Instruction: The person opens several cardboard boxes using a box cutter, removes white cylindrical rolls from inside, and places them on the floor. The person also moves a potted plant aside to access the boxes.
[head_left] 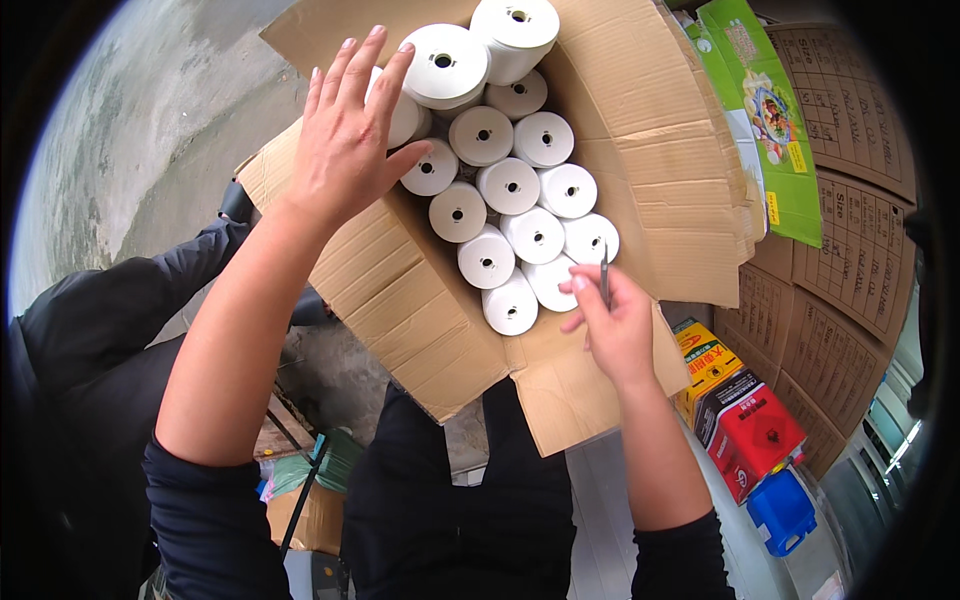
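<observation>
An opened cardboard box (665, 140) stands before me, its flaps folded outward. Inside are rows of white thread cones (513, 187), each with a dark hole in its top, and a few at the far end sit higher than the others. Over the far left part of the box is my left hand (345, 130), its fingers spread and its thumb close to a cone; whether it touches one I cannot tell. My right hand (618, 325), above the near right corner, is closed around a slim dark pen-like tool (604, 272) that points away from me.
Stacked printed cartons (850, 250) rise on the right behind a green printed carton (765, 120). Nearer are a red container (758, 432) and a blue jug (783, 512). At left, another person's dark sleeve (140, 300) is close by. A green bag (335, 460) lies lower left.
</observation>
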